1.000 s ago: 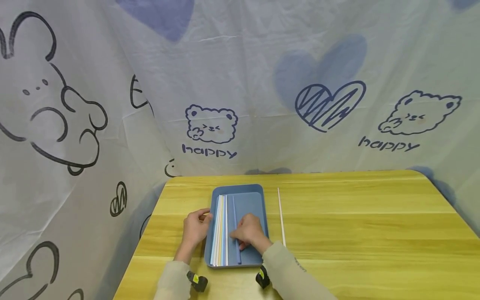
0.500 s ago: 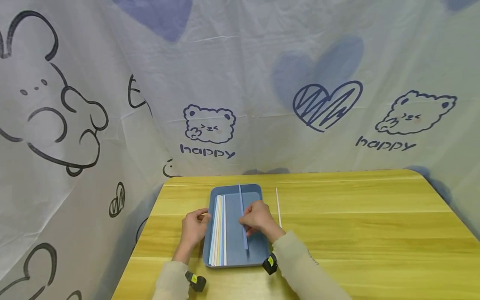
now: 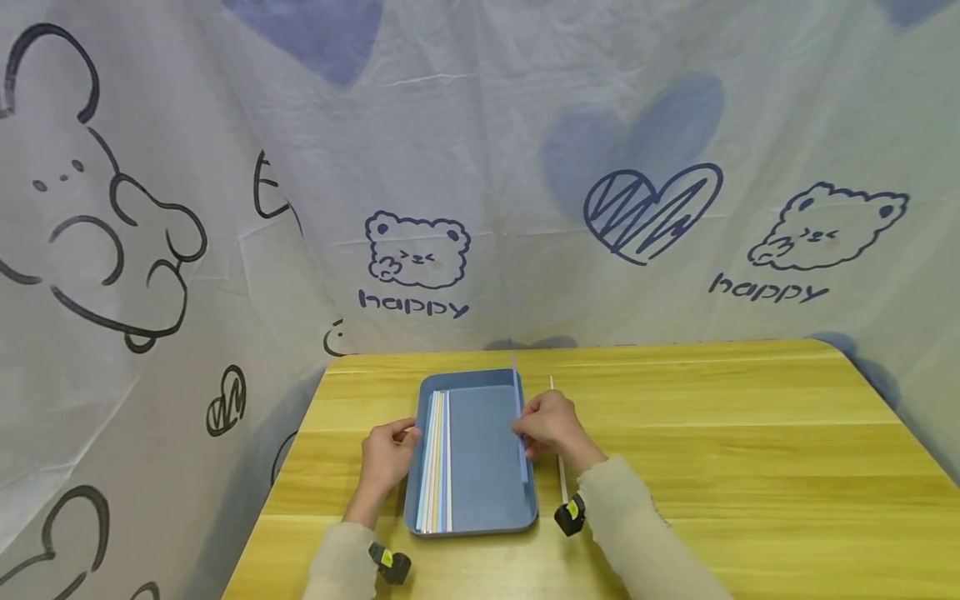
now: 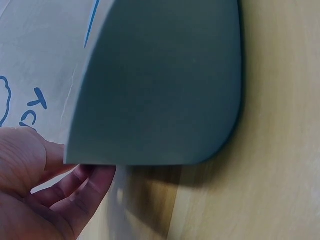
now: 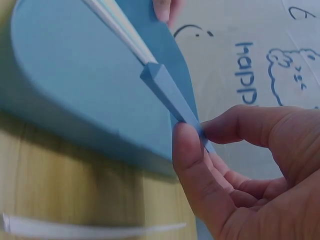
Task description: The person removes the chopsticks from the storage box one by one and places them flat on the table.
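My left hand (image 3: pixel 386 457) grips the left rim of a blue rectangular tray (image 3: pixel 483 479), fingers against its outer wall (image 4: pixel 160 95) in the left wrist view. Between thumb and fingers, my right hand (image 3: pixel 553 425) pinches a slim blue stick (image 3: pixel 522 467) near its middle. Close up in the right wrist view, this stick (image 5: pixel 171 92) has flat faces and an angular end. It is held over the tray's right rim, pointing away from me. Several thin sticks (image 3: pixel 437 467), white, yellow and blue, lie side by side along the tray's left side.
On the wooden table (image 3: pixel 712 467), right of the tray, a thin white stick (image 3: pixel 563 483) lies lengthwise, partly covered by my right hand. A printed curtain (image 3: pixel 525 275) hangs behind the table and along its left. Black wrist cameras sit at both cuffs.
My right hand has lifted the blue stick off the tray floor and carried it right, to the tray's right rim. My left hand has stayed at the left rim.
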The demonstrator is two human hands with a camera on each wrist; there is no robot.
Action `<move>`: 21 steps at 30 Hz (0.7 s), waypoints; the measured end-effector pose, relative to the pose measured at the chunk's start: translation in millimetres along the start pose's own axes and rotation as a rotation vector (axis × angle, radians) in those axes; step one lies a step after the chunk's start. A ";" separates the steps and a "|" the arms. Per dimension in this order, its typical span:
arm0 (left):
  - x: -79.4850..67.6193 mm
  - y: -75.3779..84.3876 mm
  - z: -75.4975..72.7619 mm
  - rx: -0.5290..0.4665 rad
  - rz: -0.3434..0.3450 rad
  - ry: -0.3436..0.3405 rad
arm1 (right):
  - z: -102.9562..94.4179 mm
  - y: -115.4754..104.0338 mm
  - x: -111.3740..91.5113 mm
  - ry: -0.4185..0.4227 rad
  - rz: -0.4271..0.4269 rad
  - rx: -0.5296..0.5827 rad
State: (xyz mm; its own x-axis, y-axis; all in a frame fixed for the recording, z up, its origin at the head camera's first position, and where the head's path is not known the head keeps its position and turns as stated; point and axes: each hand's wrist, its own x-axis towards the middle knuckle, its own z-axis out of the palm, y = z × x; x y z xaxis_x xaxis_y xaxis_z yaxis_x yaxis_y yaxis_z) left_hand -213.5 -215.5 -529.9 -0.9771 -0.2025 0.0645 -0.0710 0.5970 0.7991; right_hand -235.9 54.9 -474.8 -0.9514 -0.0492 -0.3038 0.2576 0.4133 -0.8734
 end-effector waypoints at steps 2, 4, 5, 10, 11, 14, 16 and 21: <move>-0.1 -0.2 0.0 -0.004 -0.002 0.003 | -6.4 4.2 1.2 0.009 0.003 0.002; 0.0 -0.6 0.2 -0.006 -0.001 0.005 | -12.4 8.1 2.2 0.017 0.008 0.006; 0.0 -1.0 0.3 -0.006 0.000 0.005 | -15.3 10.3 2.6 0.019 0.011 0.010; 0.4 -2.1 0.8 0.000 0.008 0.006 | -28.5 21.3 3.5 0.033 0.028 0.029; 0.3 -2.2 0.8 0.002 0.009 0.006 | -30.9 23.8 3.6 0.035 0.030 0.032; 0.4 -3.2 0.7 0.003 0.008 0.002 | -38.0 30.4 4.0 0.043 0.037 0.037; 0.4 -3.6 0.5 0.003 0.005 0.000 | -42.6 34.4 4.0 0.047 0.040 0.043; 0.4 -3.6 0.0 0.006 0.002 0.001 | -55.1 43.8 3.7 0.048 0.061 0.022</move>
State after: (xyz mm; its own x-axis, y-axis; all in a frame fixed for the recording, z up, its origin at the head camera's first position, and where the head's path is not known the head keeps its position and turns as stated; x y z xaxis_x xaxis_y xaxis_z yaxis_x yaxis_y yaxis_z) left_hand -213.6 -217.7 -532.8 -0.9770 -0.2022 0.0672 -0.0698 0.6019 0.7955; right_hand -237.5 122.9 -493.2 -0.9406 0.0198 -0.3389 0.3189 0.3942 -0.8619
